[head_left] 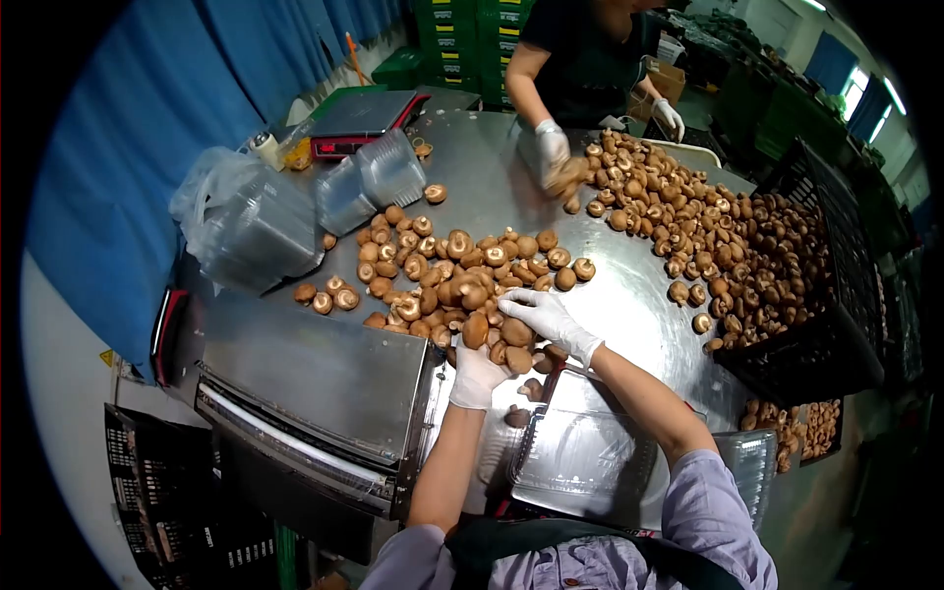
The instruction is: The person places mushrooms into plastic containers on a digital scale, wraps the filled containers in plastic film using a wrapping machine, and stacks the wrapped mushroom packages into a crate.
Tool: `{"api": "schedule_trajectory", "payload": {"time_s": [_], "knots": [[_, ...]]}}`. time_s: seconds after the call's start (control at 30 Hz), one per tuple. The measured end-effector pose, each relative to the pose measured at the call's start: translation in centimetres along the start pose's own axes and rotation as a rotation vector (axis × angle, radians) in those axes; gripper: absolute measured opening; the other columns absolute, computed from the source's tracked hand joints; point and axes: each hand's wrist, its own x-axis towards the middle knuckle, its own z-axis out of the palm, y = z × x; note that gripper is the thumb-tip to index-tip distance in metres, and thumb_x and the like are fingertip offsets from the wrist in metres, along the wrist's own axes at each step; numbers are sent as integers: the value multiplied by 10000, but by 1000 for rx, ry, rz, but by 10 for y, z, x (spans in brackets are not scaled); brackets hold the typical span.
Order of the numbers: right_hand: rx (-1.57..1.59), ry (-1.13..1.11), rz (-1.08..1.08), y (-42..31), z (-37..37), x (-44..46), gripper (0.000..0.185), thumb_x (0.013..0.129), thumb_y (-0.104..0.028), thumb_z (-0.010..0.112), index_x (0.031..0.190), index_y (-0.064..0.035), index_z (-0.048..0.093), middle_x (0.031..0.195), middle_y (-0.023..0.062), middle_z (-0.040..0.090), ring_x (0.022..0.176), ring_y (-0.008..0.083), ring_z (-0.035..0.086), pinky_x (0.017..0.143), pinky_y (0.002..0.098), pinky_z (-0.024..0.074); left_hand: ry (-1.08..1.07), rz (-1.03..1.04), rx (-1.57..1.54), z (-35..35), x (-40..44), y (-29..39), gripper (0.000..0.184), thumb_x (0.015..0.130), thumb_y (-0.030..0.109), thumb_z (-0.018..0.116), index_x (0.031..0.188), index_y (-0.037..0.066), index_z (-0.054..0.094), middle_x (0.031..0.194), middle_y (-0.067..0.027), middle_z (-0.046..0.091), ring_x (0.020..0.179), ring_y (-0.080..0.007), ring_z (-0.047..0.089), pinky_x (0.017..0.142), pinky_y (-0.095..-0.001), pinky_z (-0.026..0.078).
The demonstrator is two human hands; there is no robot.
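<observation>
As hands (478,379) touch mushrooms (475,331), axes pointing variously

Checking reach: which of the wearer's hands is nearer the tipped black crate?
Right: the right hand lies left of the crate; the left hand, holding mushrooms, farther left.

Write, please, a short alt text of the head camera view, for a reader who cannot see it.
A person's white-gloved left hand and white-gloved right hand cup brown, round-capped mushrooms over a shiny grey metal table. Opposite, a co-worker's white-gloved hand is blurred among mushrooms; at right, more spread from a tilted black plastic crate.
</observation>
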Motion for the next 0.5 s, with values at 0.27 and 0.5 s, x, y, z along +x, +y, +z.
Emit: {"api": "schedule_trajectory", "payload": {"time_s": [0.27,0.5], "knots": [[-70,295,-93,-40,-1,-32,407,858,-404,593,1073,-64,653,961,125,677,904,209,640,811,324,484,145,-37,49,96,-22,1,637,902,562,282,1356,134,409,1386,-181,410,1275,-405,389,1009,-622,336],[27,494,-205,-56,-3,-73,334,892,-332,574,1062,-54,649,1007,91,671,929,202,629,833,287,468,92,33,182,110,-25,-24,637,896,561,271,1357,143,409,1377,-165,423,1258,-371,424,1012,-604,342]]}}
